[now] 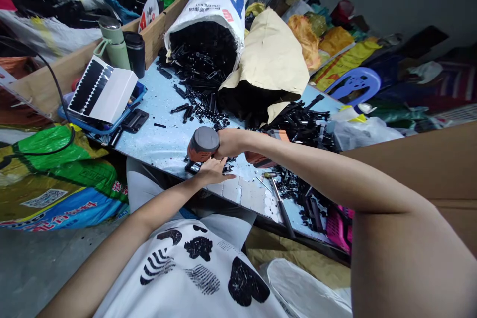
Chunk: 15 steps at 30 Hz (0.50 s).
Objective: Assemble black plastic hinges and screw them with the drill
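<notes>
My right hand (230,142) is closed round the grip of a cordless drill (203,144) with a grey rear cap and orange-red body. The drill points down at the near edge of the light blue table, and its battery end shows beyond my right forearm. Just below it, my left hand (212,171) lies at the table edge with thumb and fingers stretched apart, close to black parts (192,165). The drill's tip and what lies under it are largely hidden. A hammer-like tool (281,203) with a dark handle rests to the right of my hands.
Black parts spill from a white sack (208,20) and a tan paper sack (270,54). At left stand a white box (112,94) in a blue tray, a green bottle (114,42) and a black cup (134,52). A pink basket (337,228) is at right.
</notes>
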{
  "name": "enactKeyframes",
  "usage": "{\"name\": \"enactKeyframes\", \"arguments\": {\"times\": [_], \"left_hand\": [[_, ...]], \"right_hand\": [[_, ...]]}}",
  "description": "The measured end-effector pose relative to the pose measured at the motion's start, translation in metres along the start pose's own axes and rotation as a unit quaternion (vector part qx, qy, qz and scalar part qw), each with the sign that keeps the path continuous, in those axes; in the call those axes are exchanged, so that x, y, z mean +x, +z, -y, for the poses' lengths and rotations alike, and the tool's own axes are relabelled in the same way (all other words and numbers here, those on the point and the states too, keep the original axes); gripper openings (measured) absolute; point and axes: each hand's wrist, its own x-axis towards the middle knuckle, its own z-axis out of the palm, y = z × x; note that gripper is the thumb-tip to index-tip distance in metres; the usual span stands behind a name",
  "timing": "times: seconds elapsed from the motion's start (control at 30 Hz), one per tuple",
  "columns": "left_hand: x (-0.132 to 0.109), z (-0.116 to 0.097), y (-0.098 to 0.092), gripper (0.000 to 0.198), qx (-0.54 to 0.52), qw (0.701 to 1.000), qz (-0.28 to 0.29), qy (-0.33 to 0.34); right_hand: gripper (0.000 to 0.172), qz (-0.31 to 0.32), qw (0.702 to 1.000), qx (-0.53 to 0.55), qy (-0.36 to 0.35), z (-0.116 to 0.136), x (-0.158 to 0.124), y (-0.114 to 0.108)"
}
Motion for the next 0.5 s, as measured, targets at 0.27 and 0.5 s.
{"name": "enactKeyframes", "arguments": {"times": [0.27,0.5], "left_hand": [[-0.014,0.001,-0.012,0.086,-0.013,1.0,-0.001,0.028],[-0.037,0.034,-0.007,0.082,0.117,0.983,-0.007,0.138]], "right_hand": [[0.022,-0.009,1.0,-0.008,0.0,0.004,-0.003,0.009],[0.023,-0.06,0.969,0.211,0.117,-0.11,-0.022,0.01]]}}
